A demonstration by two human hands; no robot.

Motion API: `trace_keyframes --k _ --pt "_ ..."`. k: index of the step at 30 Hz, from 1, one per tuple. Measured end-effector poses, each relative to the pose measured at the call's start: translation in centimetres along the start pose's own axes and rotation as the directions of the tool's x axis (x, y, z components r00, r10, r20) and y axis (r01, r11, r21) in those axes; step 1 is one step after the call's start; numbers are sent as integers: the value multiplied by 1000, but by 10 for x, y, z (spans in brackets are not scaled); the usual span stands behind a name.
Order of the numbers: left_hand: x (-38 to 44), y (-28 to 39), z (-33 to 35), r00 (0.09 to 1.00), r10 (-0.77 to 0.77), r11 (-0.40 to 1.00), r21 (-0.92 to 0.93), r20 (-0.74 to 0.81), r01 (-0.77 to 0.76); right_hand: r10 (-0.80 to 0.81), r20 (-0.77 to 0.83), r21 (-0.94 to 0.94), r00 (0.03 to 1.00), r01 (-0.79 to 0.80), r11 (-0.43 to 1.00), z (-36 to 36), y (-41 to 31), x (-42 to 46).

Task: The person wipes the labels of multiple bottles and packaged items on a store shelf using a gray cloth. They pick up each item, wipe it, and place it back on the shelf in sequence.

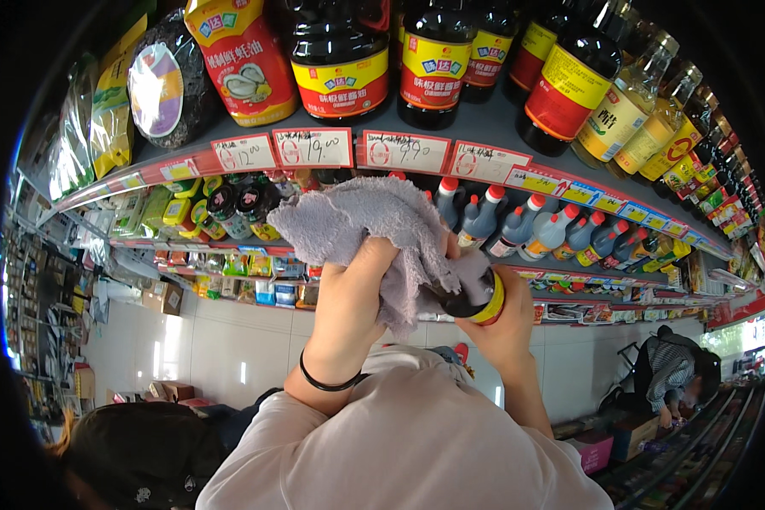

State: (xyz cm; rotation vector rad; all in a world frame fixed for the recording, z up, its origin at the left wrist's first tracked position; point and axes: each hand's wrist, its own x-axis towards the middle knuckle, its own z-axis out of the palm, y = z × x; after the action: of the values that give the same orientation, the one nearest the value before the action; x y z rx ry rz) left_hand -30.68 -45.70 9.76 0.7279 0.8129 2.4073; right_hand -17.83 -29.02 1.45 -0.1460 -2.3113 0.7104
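A dark glass sauce bottle (pixel 489 299) with a yellow and red label lies tilted in my right hand (pixel 509 315), its labelled end toward the palm. My left hand (pixel 350 287), with a black band at the wrist, grips a greyish-purple terry cloth (pixel 382 213). The cloth is bunched over the upper end of the bottle and hides it. Above the hands, more dark sauce bottles (pixel 435 67) stand upright on the grey shelf (pixel 484 131), beside a red oyster sauce pouch (pixel 245 70).
Red-framed price tags (pixel 312 148) line the shelf's front edge. Red-capped bottles (pixel 481 217) and jars (pixel 223 204) fill the shelf below. Another person (pixel 669 370) crouches at the right by cardboard boxes (pixel 634 435). Someone in dark clothing (pixel 140 446) is close at the lower left.
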Motion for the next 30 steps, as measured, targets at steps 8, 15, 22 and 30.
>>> trace_keyframes --k 8,15,22,30 --pt "5 1 -28 994 -100 886 -459 -49 66 81 254 468 964 -196 862 3 -25 2" --pt "-10 4 -54 999 34 839 -544 25 -15 39 -25 871 999 3 491 -28 -57 90" --pt "-16 13 -42 992 -95 904 -425 -79 53 -23 -270 677 963 207 706 -32 -58 196" --pt "-23 25 -48 977 -11 889 -449 -215 -88 24 -296 467 955 123 876 -8 -41 210"
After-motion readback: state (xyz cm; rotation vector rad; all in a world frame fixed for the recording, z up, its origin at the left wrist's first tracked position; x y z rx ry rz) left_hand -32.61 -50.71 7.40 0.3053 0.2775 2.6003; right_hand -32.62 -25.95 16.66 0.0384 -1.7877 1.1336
